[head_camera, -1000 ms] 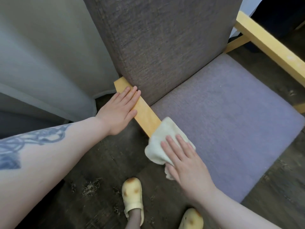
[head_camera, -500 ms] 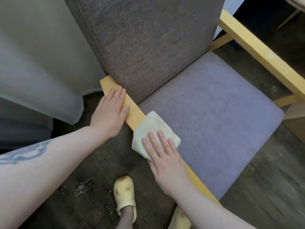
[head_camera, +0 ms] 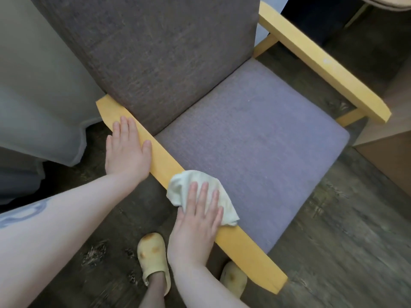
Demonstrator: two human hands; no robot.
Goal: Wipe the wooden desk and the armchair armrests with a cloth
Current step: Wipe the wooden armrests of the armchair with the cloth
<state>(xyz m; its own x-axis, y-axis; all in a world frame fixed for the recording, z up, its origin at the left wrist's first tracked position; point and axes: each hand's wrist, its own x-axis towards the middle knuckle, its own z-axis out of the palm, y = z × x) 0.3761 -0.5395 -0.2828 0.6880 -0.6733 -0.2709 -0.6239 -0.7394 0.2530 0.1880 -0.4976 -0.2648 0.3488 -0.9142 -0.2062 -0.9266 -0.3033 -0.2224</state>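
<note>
The armchair has a grey backrest [head_camera: 166,52], a purple-grey seat [head_camera: 255,141] and two yellow wooden armrests. My left hand [head_camera: 125,150] lies flat on the near armrest [head_camera: 164,161], close to the backrest, holding nothing. My right hand [head_camera: 195,223] presses a crumpled pale cream cloth [head_camera: 184,183] onto the middle of the same armrest, fingers spread over it. The far armrest [head_camera: 322,61] runs along the chair's right side, untouched. The front end of the near armrest is bare.
A pale curtain [head_camera: 33,96] hangs at the left, close to the chair's back. A light wooden piece of furniture [head_camera: 391,141] stands at the right, beside the far armrest. My feet in yellow slippers [head_camera: 153,256] stand on the dark wood-look floor beside the near armrest.
My right hand slid the cloth up the armrest towards my left hand, then back towards the front end. My left hand stayed flat on the armrest.
</note>
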